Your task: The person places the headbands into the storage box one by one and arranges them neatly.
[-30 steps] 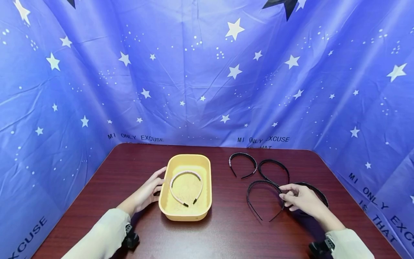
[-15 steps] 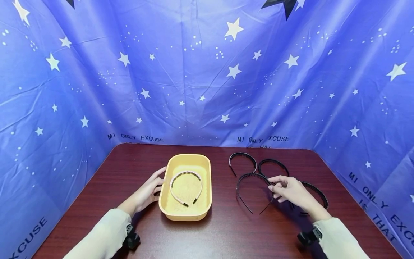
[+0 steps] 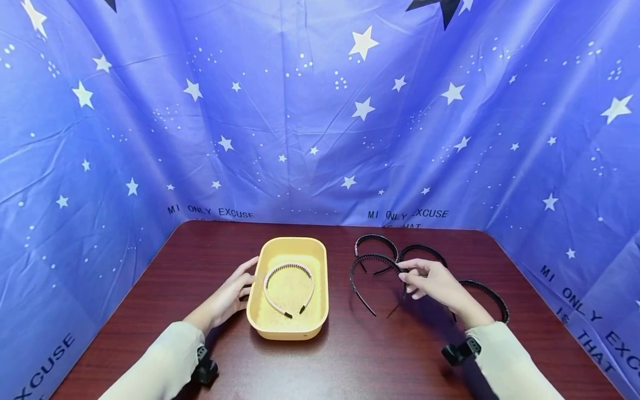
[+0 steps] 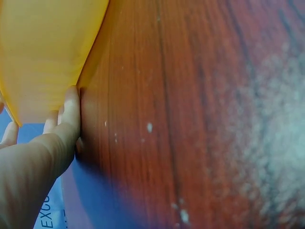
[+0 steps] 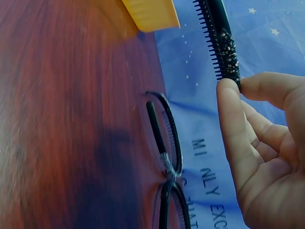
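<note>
My right hand (image 3: 434,284) pinches a black toothed headband (image 3: 376,258) between thumb and forefinger, its two ends pointing toward me. Glittery sequins cover the band beside my fingertips, as the right wrist view shows on the held headband (image 5: 224,47). My left hand (image 3: 229,297) rests with extended fingers against the left side of a yellow plastic bin (image 3: 287,335). Inside the bin lies a pale pink headband (image 3: 265,289) with dark teeth and dark tips. In the left wrist view, fingers (image 4: 71,107) touch the bin's wall (image 4: 43,62) low down near the tabletop.
Behind the held headband lie a black headband with a sparkly side (image 3: 376,237) and another black headband (image 3: 425,248). A further black headband (image 3: 492,293) lies right of my right wrist, partly covered. The dark red wooden table (image 3: 225,244) meets a blue star-printed curtain (image 3: 320,111).
My right hand has moved left and away from me, carrying the black headband nearer the bin. My left hand and the bin have stayed put.
</note>
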`<state>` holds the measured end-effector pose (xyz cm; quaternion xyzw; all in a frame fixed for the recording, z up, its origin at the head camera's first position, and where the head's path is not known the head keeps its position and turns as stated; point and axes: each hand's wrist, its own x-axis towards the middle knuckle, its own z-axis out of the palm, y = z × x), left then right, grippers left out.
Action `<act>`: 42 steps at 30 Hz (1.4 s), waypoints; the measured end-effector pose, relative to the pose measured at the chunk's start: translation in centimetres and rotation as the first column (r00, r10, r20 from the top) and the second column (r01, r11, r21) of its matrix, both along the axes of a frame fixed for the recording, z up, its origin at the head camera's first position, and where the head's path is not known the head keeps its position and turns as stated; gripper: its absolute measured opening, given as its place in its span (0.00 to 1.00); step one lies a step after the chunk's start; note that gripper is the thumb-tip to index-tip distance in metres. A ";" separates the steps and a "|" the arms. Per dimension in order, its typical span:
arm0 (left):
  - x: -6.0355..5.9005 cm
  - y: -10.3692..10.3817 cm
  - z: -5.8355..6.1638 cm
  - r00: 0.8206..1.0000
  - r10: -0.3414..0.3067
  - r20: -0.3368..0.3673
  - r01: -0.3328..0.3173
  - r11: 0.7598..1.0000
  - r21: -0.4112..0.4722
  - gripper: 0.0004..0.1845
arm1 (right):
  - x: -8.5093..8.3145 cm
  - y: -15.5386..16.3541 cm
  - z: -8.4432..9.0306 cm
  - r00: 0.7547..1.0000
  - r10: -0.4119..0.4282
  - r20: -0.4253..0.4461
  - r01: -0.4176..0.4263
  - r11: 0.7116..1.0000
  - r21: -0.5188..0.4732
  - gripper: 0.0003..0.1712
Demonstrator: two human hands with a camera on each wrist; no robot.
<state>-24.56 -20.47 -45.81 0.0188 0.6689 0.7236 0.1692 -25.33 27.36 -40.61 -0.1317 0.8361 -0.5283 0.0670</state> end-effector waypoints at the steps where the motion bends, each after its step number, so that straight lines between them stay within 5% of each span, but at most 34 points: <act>1: 0.0 0.0 0.0 1.000 0.001 -0.001 -0.001 1.000 -0.001 0.34 | -0.1 -0.3 0.0 1.000 0.008 -0.002 -0.008 1.000 -0.007 0.27; 42: -0.1 0.1 -0.3 1.000 0.005 -0.007 -0.004 1.000 0.011 0.34 | -4.3 -14.0 1.2 0.974 0.224 -0.009 -0.224 0.974 0.017 0.21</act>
